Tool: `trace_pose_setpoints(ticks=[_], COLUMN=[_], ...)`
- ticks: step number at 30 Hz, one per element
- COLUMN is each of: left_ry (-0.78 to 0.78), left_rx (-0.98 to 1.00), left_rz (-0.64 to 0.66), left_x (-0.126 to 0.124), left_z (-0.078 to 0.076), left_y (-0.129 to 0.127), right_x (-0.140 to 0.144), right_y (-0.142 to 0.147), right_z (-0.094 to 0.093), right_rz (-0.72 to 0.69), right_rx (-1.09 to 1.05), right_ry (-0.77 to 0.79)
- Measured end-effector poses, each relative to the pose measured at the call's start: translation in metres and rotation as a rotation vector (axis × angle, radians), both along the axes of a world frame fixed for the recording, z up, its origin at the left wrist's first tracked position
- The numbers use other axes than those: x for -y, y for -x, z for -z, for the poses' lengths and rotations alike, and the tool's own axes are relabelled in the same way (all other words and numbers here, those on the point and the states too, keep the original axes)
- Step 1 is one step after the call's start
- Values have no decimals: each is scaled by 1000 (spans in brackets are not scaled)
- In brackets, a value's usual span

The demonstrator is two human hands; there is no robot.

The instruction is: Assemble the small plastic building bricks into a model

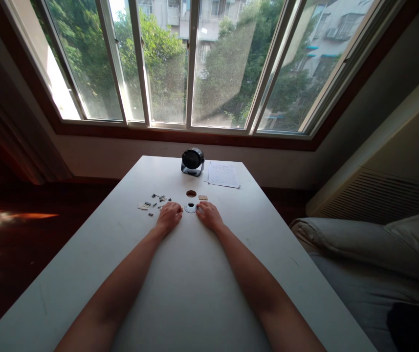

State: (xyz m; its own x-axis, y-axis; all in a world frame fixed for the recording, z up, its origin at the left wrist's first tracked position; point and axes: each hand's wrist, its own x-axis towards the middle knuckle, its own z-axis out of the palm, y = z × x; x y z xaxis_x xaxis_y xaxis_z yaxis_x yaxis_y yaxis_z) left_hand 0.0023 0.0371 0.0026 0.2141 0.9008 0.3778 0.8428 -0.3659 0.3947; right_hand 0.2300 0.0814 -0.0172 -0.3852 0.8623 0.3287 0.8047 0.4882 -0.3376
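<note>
Both my arms reach out over a white table. My left hand and my right hand rest on the tabletop on either side of a small white ring with a dark centre. The fingertips of each hand are at the ring's edges; whether they grip it is too small to tell. Just beyond the ring lie a small brown disc and a small tan ridged piece. Several tiny grey and dark parts are scattered left of my left hand.
A small black fan stands at the table's far edge, with a printed sheet of paper beside it. Large windows fill the wall behind. A bed with a pillow is at the right, dark wooden floor at the left.
</note>
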Motion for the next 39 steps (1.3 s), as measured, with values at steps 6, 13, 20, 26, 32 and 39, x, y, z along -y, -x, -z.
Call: trace_pose_setpoints(ticks=[6, 13, 20, 26, 32, 39], left_ry=[50, 18, -82, -47, -15, 45], left_rx=[-11, -1, 243, 383, 393, 400], left_rz=[-84, -56, 19, 31, 63, 69], left_x=[0, -2, -6, -5, 0, 2], left_z=[-1, 1, 6, 6, 4, 3], left_y=[0, 1, -4, -8, -15, -19], right_x=[-1, -3, 3, 12, 14, 16], right_y=[-1, 0, 5, 15, 16, 16], right_z=[2, 5, 1, -3, -5, -6], right_rz=[-6, 19, -96, -204, -222, -239], right_rx=[-8, -100, -223, -278, -323, -312], right_ry=[-6, -38, -116, -120, -99, -98])
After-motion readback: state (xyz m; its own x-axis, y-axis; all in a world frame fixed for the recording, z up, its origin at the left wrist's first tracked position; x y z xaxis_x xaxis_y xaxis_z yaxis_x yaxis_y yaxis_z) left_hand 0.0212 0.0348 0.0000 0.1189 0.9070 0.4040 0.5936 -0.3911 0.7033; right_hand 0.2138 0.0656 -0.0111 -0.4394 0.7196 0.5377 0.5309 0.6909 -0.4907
